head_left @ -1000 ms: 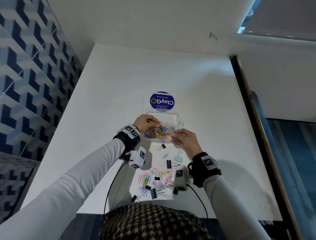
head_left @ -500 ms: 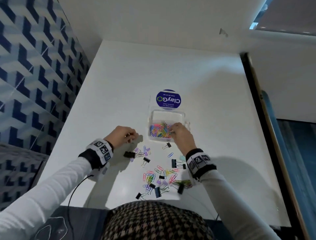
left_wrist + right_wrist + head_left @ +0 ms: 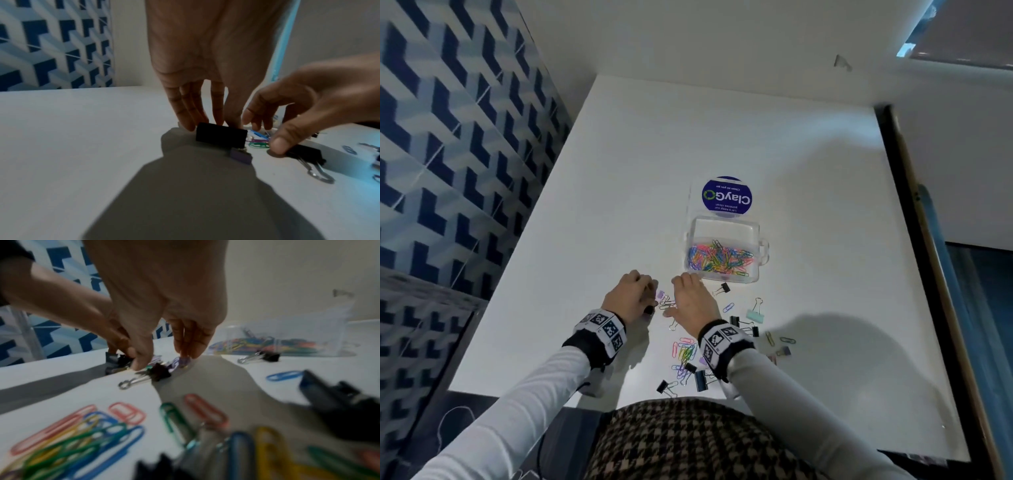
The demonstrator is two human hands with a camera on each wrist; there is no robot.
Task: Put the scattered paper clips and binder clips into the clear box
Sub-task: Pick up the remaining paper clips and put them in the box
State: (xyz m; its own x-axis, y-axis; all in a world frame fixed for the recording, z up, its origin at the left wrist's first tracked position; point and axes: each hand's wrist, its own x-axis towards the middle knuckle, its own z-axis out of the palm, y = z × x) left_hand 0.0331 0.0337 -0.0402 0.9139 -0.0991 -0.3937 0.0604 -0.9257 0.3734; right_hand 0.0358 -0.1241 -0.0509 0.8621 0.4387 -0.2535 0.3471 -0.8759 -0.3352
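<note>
Two hands work the same small cluster on the white table (image 3: 619,171), just short of the clear box (image 3: 724,255), which stands open beyond them with a layer of coloured paper clips on its floor and its lid tipped back. The left hand (image 3: 631,296) has its fingers curled down behind a black binder clip (image 3: 221,136); its fingertips touch the clip's far side, but whether they actually pinch it cannot be told from these views. The right hand (image 3: 693,299) reaches in with thumb and fingers bent and parted, its thumb pressing a second black binder clip (image 3: 159,372); no grip has closed on it yet. To do this step well, each hand should probably take one clip body between thumb and forefinger rather than raking, since the purple binder clip (image 3: 240,156) and loose paper clips lie touching and could drag along or scatter. The clip under the left hand lies with its long axis across the left wrist view, its broad black face toward that camera. The one under the right thumb points its wire handles toward the person, away from the box. Many more paper clips (image 3: 685,354) and binder clips lie nearer the body.
</note>
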